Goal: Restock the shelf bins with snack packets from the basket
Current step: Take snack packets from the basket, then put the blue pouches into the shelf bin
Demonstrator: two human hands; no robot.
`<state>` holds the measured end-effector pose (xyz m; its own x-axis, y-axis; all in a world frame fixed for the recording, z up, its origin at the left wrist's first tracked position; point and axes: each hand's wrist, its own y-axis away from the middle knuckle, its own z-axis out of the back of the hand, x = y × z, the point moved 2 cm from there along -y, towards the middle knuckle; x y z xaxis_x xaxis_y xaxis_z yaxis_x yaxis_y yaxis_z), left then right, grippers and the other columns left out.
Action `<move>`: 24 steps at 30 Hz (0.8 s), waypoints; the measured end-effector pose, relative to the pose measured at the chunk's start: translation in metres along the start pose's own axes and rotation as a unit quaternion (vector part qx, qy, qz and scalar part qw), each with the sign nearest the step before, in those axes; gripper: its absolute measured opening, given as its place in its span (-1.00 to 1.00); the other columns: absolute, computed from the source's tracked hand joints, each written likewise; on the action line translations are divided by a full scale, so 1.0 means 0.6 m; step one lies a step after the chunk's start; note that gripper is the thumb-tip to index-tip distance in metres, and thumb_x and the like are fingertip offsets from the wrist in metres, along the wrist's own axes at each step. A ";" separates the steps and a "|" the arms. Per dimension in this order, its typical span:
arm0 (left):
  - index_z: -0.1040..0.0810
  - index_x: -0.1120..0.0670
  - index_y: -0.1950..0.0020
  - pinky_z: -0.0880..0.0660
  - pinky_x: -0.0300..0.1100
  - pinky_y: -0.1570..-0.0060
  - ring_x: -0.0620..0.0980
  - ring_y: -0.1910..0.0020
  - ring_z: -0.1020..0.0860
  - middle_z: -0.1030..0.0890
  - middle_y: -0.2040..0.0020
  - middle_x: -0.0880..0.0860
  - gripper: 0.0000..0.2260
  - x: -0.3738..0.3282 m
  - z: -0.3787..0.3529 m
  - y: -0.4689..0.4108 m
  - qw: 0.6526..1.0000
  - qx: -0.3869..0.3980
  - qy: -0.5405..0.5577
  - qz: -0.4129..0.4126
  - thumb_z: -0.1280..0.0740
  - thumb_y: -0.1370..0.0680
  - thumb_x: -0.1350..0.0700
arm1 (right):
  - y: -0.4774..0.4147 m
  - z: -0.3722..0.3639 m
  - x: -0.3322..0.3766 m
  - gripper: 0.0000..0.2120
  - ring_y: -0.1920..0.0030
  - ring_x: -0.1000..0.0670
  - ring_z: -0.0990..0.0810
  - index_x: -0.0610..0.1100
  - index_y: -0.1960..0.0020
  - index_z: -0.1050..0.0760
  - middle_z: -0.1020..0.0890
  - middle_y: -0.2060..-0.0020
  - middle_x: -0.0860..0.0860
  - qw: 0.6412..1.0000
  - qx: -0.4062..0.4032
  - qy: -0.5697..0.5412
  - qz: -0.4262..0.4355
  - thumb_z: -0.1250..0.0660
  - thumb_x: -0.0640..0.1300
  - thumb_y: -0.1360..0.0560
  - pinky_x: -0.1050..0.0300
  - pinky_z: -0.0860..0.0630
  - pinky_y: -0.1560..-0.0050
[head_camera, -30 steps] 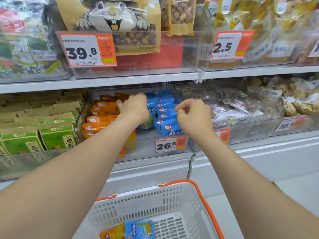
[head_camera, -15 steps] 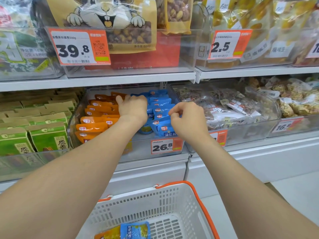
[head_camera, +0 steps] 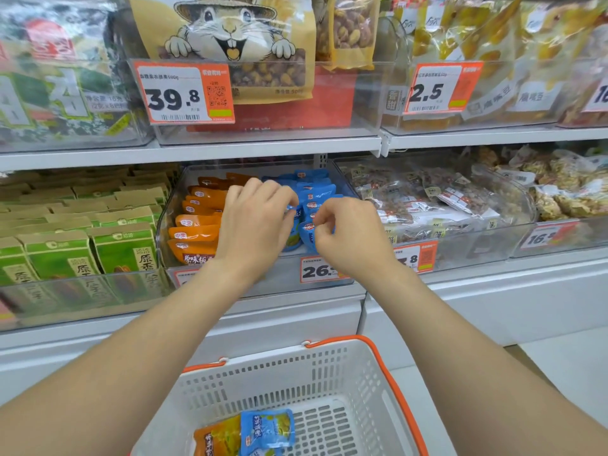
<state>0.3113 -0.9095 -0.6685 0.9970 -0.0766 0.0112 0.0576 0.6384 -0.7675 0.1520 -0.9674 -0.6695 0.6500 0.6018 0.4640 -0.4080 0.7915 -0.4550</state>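
A clear shelf bin [head_camera: 171, 205] on the lower shelf holds a row of orange packets [head_camera: 197, 222] on its left and a row of blue packets [head_camera: 312, 189] on its right. Both my hands are inside it at the blue row. My left hand [head_camera: 255, 222] curls its fingers over the left side of the front blue packets. My right hand [head_camera: 348, 235] pinches the top of the frontmost blue packet [head_camera: 307, 233]. Below, the white basket [head_camera: 263, 383] with an orange rim holds a blue packet [head_camera: 266, 429] and an orange packet [head_camera: 218, 437].
Green cartons [head_camera: 125, 251] fill the bin to the left. Clear bags of mixed snacks [head_camera: 427, 202] fill the bin to the right. The upper shelf [head_camera: 263, 149] carries large nut bags and price tags close above my hands. Grey floor shows at the lower right.
My hands have drawn closer together on the front blue packets, the right hand's fingers now pinching one. The camera has tipped slightly, so the shelf sits lower in view.
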 end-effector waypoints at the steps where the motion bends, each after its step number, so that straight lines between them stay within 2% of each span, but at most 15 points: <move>1: -0.61 0.04 -0.05 -0.36 0.04 0.08 0.10 0.04 -0.51 -0.61 0.04 -0.01 -0.95 -0.005 0.011 0.018 1.000 -0.014 0.006 -0.021 -0.41 -0.60 0.12 | 0.009 -0.001 0.009 -0.77 0.13 -0.08 -0.64 0.01 0.10 -0.67 -0.68 0.22 0.07 1.000 0.018 0.003 0.007 -0.25 -0.11 -0.39 -0.03 -0.63 0.09; 4: -0.60 0.07 0.01 -0.32 0.02 0.15 0.10 0.11 -0.49 -0.58 0.09 0.01 -0.98 -0.012 0.033 0.072 0.999 -0.029 0.022 -0.041 -0.38 -0.59 0.15 | 0.040 -0.009 0.032 -0.79 0.12 -0.11 -0.64 0.03 0.09 -0.66 -0.68 0.22 0.05 0.996 0.084 0.029 0.020 -0.27 -0.09 -0.38 -0.01 -0.63 0.11; 8: -0.56 0.12 0.14 -0.27 -0.02 0.22 0.11 0.22 -0.44 -0.50 0.23 0.05 -0.91 -0.003 0.037 0.164 0.994 -0.001 0.052 -0.092 -0.37 -0.53 0.13 | 0.081 -0.034 0.049 -0.78 0.02 -0.13 -0.63 0.06 0.00 -0.64 -0.66 0.09 0.01 0.975 0.203 0.089 0.028 -0.29 -0.12 -0.43 -0.02 -0.62 0.06; 10: -0.52 0.09 0.23 -0.30 -0.04 0.31 0.10 0.31 -0.44 -0.48 0.33 0.04 -0.87 0.008 0.021 0.221 0.990 0.064 0.066 -0.109 -0.36 -0.50 0.10 | 0.111 -0.061 0.051 -0.77 -0.02 -0.14 -0.62 0.06 -0.07 -0.63 -0.64 0.00 -0.03 0.950 0.283 0.128 0.038 -0.27 -0.10 -0.49 -0.02 -0.60 0.02; 12: -0.49 0.04 0.32 -0.23 -0.15 0.44 0.09 0.45 -0.47 -0.48 0.44 -0.01 -0.80 0.020 0.001 0.274 0.980 0.166 0.084 -0.075 -0.31 -0.50 0.03 | 0.146 -0.092 0.048 -0.76 -0.07 -0.16 -0.60 0.04 -0.14 -0.61 -0.60 -0.07 -0.04 0.922 0.356 0.150 0.035 -0.26 -0.10 -0.54 -0.01 -0.57 0.00; 14: -0.48 0.01 0.35 -0.15 -0.19 0.45 0.08 0.51 -0.45 -0.50 0.47 -0.03 -0.73 0.026 -0.023 0.321 0.962 0.261 0.071 -0.050 -0.21 -0.51 -0.07 | 0.181 -0.122 0.046 -0.75 -0.12 -0.16 -0.59 0.02 -0.20 -0.59 -0.57 -0.13 -0.05 0.894 0.417 0.160 0.031 -0.27 -0.10 -0.57 -0.03 -0.57 -0.06; 18: -0.57 -0.01 0.10 -0.33 -0.11 0.28 0.08 0.26 -0.57 -0.63 0.22 -0.01 -0.72 0.028 -0.064 0.396 0.905 0.424 0.040 -0.010 -0.17 -0.59 -0.13 | 0.238 -0.176 0.040 -0.73 -0.11 -0.22 -0.63 -0.12 -0.25 -0.59 -0.57 -0.17 -0.13 0.839 0.510 0.186 0.031 -0.28 -0.13 -0.60 -0.16 -0.61 -0.15; 20: -0.58 -0.02 0.05 -0.42 -0.11 0.22 0.07 0.16 -0.60 -0.65 0.13 0.00 -0.76 0.030 -0.089 0.431 0.873 0.486 0.036 0.005 -0.20 -0.58 -0.12 | 0.259 -0.198 0.036 -0.71 -0.13 -0.19 -0.63 -0.11 -0.29 -0.57 -0.58 -0.19 -0.12 0.816 0.537 0.210 0.036 -0.26 -0.16 -0.60 -0.13 -0.61 -0.15; 22: -0.59 -0.04 0.02 -0.56 -0.08 0.12 0.06 0.10 -0.60 -0.65 0.07 -0.01 -0.83 0.035 -0.118 0.471 0.827 0.557 0.051 0.054 -0.25 -0.57 -0.06 | 0.275 -0.215 0.029 -0.68 -0.17 -0.18 -0.61 -0.10 -0.36 -0.51 -0.57 -0.25 -0.11 0.796 0.558 0.229 0.038 -0.24 -0.19 -0.62 -0.13 -0.59 -0.19; 24: -0.58 0.00 0.00 -0.58 -0.04 0.01 0.07 0.06 -0.58 -0.63 0.02 0.02 -0.86 0.041 -0.149 0.510 0.772 0.621 0.069 0.118 -0.26 -0.60 0.01 | 0.282 -0.228 0.020 -0.67 -0.18 -0.18 -0.60 -0.10 -0.39 -0.47 -0.55 -0.27 -0.11 0.786 0.569 0.239 0.039 -0.24 -0.19 -0.63 -0.13 -0.58 -0.22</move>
<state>0.3488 -0.7844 -0.9601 0.9774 0.1274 -0.1688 -0.0339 0.8823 0.4695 0.1783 -0.8407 -0.8451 0.6507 0.7593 0.0052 -0.5899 0.5012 0.6330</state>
